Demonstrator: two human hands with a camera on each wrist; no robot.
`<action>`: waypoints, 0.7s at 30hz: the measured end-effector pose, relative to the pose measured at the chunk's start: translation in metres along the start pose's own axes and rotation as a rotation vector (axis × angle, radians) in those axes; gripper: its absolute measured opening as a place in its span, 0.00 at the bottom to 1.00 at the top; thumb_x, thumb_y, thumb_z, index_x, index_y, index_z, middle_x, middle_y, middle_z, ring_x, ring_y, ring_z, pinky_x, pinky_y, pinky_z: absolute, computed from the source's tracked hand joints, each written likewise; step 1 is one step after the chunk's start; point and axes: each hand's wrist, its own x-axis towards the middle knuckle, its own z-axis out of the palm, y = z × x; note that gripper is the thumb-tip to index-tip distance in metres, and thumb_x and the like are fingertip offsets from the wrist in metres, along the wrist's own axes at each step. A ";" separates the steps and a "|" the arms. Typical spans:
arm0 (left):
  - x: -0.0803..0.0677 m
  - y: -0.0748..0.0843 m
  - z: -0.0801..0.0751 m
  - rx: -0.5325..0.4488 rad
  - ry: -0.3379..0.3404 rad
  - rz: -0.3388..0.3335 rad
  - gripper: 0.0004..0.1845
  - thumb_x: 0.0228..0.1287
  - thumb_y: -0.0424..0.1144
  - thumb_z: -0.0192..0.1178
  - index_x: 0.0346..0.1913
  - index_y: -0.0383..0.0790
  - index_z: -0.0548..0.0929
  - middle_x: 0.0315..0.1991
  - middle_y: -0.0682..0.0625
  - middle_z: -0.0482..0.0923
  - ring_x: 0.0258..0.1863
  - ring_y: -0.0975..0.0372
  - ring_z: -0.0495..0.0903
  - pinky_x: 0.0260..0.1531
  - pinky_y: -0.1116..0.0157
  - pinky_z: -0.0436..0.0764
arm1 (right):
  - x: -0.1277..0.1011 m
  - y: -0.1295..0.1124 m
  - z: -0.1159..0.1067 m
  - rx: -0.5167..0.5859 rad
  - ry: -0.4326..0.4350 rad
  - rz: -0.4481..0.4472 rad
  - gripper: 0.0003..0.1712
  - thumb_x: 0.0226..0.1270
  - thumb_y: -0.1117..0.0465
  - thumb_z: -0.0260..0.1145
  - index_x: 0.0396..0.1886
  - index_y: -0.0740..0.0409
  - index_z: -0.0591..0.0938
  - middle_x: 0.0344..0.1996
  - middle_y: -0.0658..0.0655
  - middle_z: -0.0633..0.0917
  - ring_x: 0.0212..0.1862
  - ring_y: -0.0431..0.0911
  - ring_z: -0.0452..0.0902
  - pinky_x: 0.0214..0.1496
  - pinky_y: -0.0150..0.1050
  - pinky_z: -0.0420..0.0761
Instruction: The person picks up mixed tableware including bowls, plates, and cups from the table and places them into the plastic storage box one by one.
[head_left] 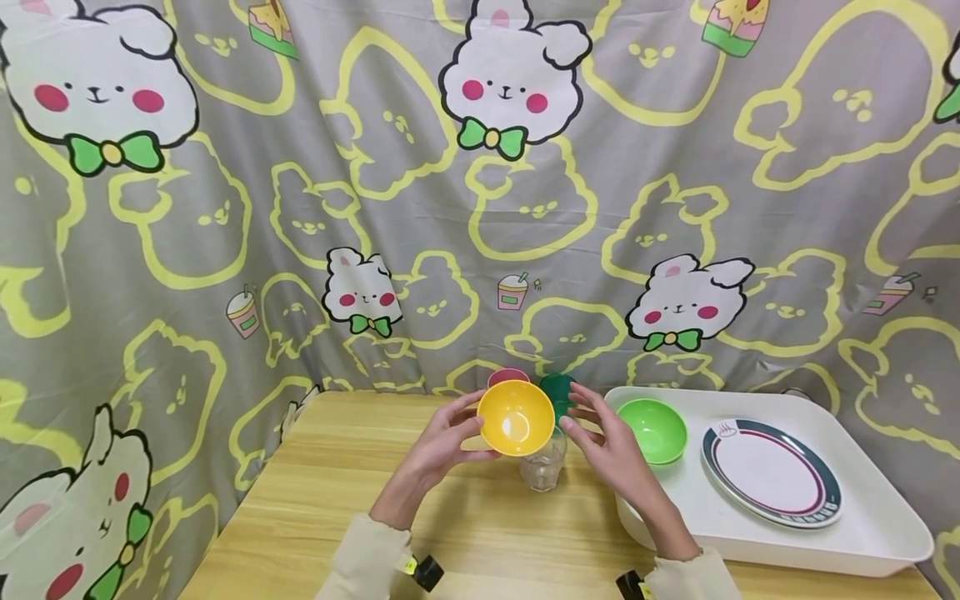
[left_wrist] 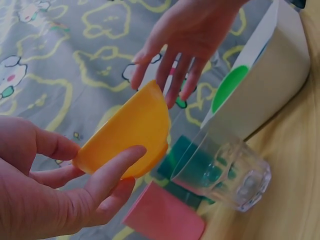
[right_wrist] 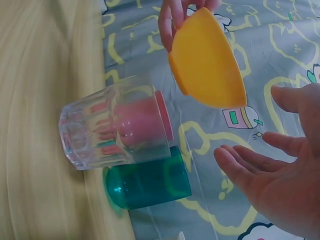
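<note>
Head view | left hand (head_left: pixel 442 442) pinches yellow bowl (head_left: pixel 516 417) above clear glass (head_left: pixel 542 468) near table's far edge | right hand (head_left: pixel 611 442) spread, fingers straight, just beside bowl

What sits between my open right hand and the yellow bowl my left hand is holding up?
Nothing visible. The right hand is open beside the yellow bowl, with only air between them. The clear glass stands lower, beneath the bowl.

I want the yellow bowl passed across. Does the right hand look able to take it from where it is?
Probably yes. The right hand is open beside the yellow bowl, which the left hand holds up above the clear glass; nothing lies between them.
</note>
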 end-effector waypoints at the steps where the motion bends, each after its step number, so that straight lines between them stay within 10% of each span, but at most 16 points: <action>1: 0.000 -0.001 0.002 0.000 -0.003 -0.003 0.27 0.77 0.30 0.53 0.76 0.35 0.65 0.62 0.34 0.68 0.54 0.50 0.77 0.46 0.46 0.86 | 0.000 0.000 0.000 0.004 -0.003 0.004 0.35 0.76 0.48 0.65 0.77 0.50 0.67 0.68 0.64 0.75 0.65 0.60 0.76 0.62 0.57 0.80; 21: 0.008 -0.006 0.026 -0.030 -0.045 -0.024 0.26 0.77 0.31 0.54 0.75 0.39 0.69 0.62 0.37 0.70 0.56 0.50 0.76 0.45 0.47 0.86 | -0.003 0.003 0.007 0.039 -0.010 0.030 0.30 0.78 0.56 0.63 0.75 0.55 0.69 0.63 0.62 0.78 0.56 0.57 0.79 0.49 0.34 0.86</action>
